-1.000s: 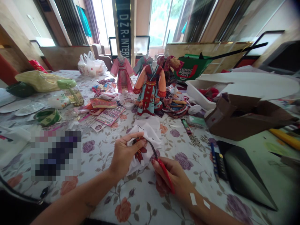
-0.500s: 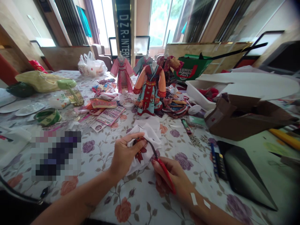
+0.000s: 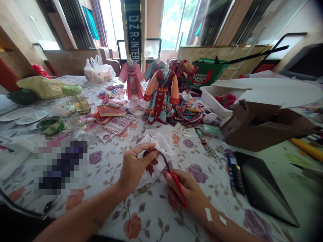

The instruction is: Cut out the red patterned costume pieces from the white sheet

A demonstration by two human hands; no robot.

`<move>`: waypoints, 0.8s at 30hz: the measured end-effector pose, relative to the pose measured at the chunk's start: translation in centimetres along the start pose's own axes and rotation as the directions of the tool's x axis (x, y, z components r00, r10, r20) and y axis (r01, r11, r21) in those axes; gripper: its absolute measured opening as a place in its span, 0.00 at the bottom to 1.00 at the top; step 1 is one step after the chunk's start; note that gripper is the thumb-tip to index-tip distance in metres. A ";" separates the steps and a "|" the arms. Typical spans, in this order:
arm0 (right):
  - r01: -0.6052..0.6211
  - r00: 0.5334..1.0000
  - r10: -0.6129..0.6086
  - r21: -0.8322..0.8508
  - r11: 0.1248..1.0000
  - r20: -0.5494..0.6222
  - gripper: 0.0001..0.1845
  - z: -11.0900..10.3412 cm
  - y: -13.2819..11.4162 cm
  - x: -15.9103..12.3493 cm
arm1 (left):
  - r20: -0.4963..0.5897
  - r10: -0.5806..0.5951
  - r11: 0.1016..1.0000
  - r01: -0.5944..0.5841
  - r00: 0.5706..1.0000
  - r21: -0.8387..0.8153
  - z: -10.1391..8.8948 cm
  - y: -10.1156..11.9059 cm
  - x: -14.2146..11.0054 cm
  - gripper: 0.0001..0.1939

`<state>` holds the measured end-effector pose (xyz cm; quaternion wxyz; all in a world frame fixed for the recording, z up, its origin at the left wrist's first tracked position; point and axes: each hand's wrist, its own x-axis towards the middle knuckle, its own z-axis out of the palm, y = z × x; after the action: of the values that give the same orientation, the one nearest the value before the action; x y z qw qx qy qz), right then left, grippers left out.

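Observation:
My left hand (image 3: 137,164) pinches a piece of white fabric (image 3: 161,143) that carries a dark red and orange flower-like motif (image 3: 152,166). Thumb and forefinger press down at the motif's upper edge. In my right hand (image 3: 183,188) is a pair of red-handled scissors (image 3: 178,186), fingers wrapped round the handle. Their dark curved blade reaches up to the motif beside my left thumb; where the tip meets the cloth is partly hidden. Straight ahead stands a small mannequin in a red, orange and teal robe (image 3: 161,97).
A pink-robed mannequin (image 3: 131,80) and heaps of patterned cloth (image 3: 189,112) stand behind. On the right are a cardboard box (image 3: 252,131), a dark tablet-like slab (image 3: 267,188) and a utility knife (image 3: 237,176). Green tape (image 3: 51,126) and a lidded jar (image 3: 78,99) lie left.

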<state>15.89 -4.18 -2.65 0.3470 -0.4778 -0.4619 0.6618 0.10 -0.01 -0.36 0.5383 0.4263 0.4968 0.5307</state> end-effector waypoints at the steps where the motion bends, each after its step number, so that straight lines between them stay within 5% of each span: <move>1: 0.004 1.000 -0.004 -0.003 1.000 0.001 0.25 0.0 0.0 0.0 | 0.000 0.000 1.000 0.000 1.000 0.001 0.0 0.0 0.0 0.18; 24: 0.002 1.000 -0.002 0.012 1.000 0.012 0.24 -0.1 0.2 0.2 | 0.004 0.089 0.989 -0.089 0.996 0.120 -0.1 0.1 0.0 0.15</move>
<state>15.97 -4.06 -2.89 0.3478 -0.4711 -0.4606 0.6671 0.04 -0.04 -0.29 0.4871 0.4791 0.5087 0.5239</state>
